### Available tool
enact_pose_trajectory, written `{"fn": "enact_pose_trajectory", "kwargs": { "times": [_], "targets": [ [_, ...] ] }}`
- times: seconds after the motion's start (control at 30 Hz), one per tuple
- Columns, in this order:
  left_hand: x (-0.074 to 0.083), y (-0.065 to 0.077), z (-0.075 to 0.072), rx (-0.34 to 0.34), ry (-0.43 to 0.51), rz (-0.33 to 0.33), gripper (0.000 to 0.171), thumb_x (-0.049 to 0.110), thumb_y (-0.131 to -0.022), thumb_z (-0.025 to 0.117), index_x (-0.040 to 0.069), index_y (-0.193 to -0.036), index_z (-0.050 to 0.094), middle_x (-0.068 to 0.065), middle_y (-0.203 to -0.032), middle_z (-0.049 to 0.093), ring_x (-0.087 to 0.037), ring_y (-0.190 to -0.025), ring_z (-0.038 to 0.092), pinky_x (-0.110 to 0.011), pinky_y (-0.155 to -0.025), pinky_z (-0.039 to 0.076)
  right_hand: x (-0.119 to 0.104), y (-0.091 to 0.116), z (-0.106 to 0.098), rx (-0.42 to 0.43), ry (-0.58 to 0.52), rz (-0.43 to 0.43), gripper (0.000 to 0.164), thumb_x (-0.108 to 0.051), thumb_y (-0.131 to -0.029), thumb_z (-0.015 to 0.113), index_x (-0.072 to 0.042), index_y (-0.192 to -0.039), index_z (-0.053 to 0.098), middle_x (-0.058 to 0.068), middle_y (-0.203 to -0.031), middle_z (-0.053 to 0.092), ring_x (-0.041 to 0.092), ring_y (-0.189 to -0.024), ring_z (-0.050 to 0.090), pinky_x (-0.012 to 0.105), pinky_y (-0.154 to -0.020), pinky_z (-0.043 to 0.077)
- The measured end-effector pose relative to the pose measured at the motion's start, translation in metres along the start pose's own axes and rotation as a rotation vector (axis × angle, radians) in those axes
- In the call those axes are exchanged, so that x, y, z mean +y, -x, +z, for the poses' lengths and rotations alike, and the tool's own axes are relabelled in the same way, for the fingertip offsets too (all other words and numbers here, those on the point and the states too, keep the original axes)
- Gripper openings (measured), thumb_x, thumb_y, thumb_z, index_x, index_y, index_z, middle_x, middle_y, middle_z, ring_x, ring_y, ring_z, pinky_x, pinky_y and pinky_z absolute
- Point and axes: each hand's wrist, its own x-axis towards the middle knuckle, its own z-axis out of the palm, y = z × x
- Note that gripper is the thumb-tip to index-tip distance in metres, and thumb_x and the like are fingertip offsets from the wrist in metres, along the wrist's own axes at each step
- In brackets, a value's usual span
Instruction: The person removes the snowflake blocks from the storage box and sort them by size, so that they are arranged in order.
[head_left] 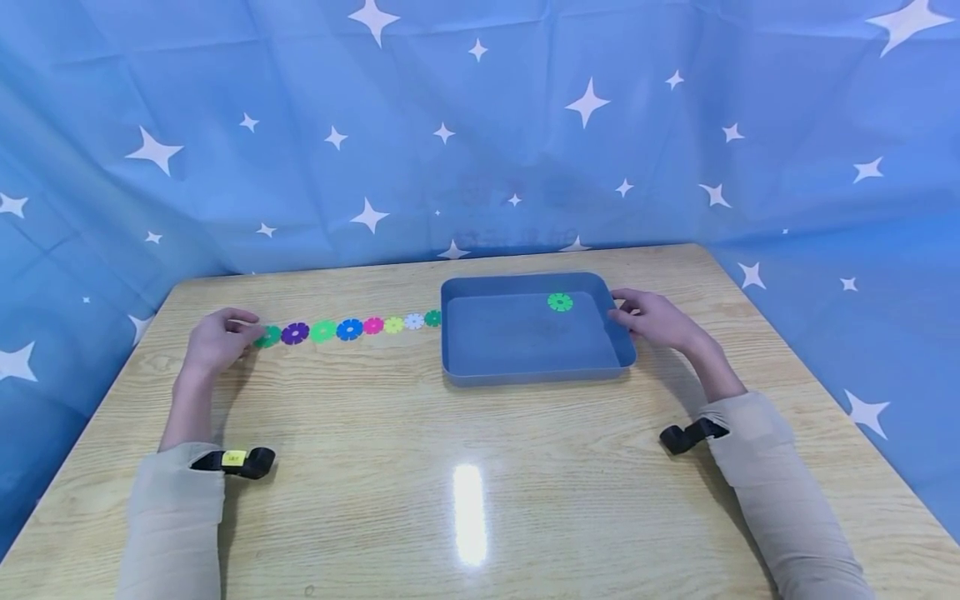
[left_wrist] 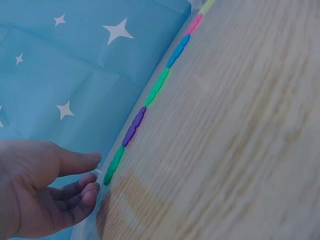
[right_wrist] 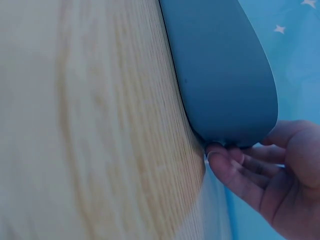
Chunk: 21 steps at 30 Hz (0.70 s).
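Note:
A row of flat notched plastic discs runs across the back left of the table. At its left end is a green disc (head_left: 267, 337), then a purple disc (head_left: 296, 333), with several smaller coloured ones toward the tray. My left hand (head_left: 217, 340) is beside the green end disc, fingers loosely bent; the left wrist view shows a gap between thumb and fingers, with nothing between them. My right hand (head_left: 654, 318) grips the right end wall of a shallow blue-grey tray (head_left: 517, 377). In the right wrist view its fingers (right_wrist: 232, 175) touch the tray's lower outer edge.
One light green disc (head_left: 560, 302) lies inside the tray, toward the back. The row's right end, a dark green disc (head_left: 432, 318), meets the tray's left side. A blue star-patterned cloth (head_left: 480, 167) hangs behind the wooden table (head_left: 360, 467).

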Motion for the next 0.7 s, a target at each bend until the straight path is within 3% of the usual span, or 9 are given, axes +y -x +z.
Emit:
{"fn": "enact_pose_trajectory", "kwargs": {
  "times": [0.3, 0.57, 0.7],
  "targets": [
    [0.027, 0.003, 0.009, 0.075, 0.037, 0.114, 0.040, 0.026, -0.104, 0.056, -0.006, -0.129, 0.058, -0.023, -0.112, 0.059, -0.022, -0.092, 0.054, -0.020, -0.064, 0.045, 0.002, -0.001, 0.001, 0.001, 0.005, 0.008, 0.058, -0.026, -0.108, 0.050, 0.008, -0.152, 0.033, 0.026, -0.118, 0.060, 0.030, -0.094, 0.063, 0.047, -0.082, 0.055],
    [0.055, 0.000, 0.030, 0.036, 0.119, 0.224, 0.040, 0.026, -0.103, 0.059, -0.005, -0.128, 0.060, -0.020, -0.109, 0.061, -0.022, -0.097, 0.056, -0.015, -0.072, 0.044, 0.000, -0.001, 0.001, 0.011, 0.010, -0.006, 0.058, -0.025, -0.107, 0.051, 0.010, -0.150, 0.035, 0.027, -0.116, 0.062, 0.031, -0.094, 0.065, 0.044, -0.080, 0.056],
    [0.072, 0.000, 0.042, 0.012, 0.146, 0.256, 0.038, 0.027, -0.103, 0.059, -0.003, -0.126, 0.060, -0.019, -0.108, 0.061, -0.025, -0.096, 0.057, -0.019, -0.074, 0.045, -0.001, 0.000, 0.000, 0.014, 0.011, -0.008, 0.057, -0.024, -0.107, 0.051, 0.011, -0.150, 0.035, 0.028, -0.116, 0.061, 0.032, -0.095, 0.065, 0.044, -0.081, 0.056]
  ]
}}
